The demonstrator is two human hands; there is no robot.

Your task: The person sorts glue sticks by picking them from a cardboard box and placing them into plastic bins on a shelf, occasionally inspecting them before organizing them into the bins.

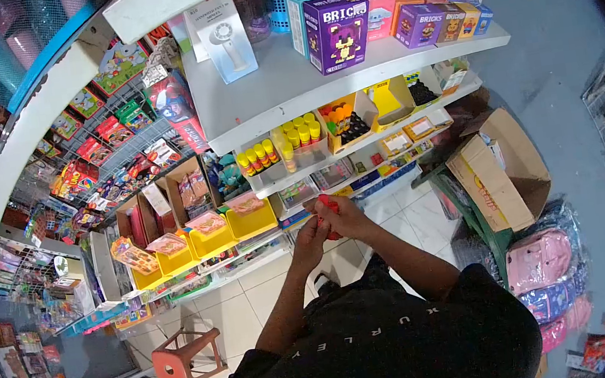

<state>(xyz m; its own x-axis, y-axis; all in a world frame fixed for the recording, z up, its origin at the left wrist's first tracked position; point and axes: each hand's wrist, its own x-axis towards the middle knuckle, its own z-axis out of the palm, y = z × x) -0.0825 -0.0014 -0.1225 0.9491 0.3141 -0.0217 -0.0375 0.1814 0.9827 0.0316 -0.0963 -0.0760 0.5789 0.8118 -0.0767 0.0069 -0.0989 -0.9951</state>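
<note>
Both my hands are together in front of my body, closed around a small bright red thing (329, 205) that looks soft or crumpled, perhaps a cloth. Its kind is not clear, since the fingers cover much of it. My left hand (310, 241) grips it from the left and lower side. On the right, my right hand (348, 219) wraps over it, and the fingers of the two hands overlap. Just beyond the hands is the white shelf unit, with yellow bins (252, 221) to the left of them.
Boxes marked "BRICKS" (338, 33) stand on the top shelf (268, 95), with yellow-capped tubes (300, 135) below. A cardboard box (494, 180) is at right, above wrapped pink bags (541, 258). On the tiled floor at lower left stands a red plastic stool (187, 358).
</note>
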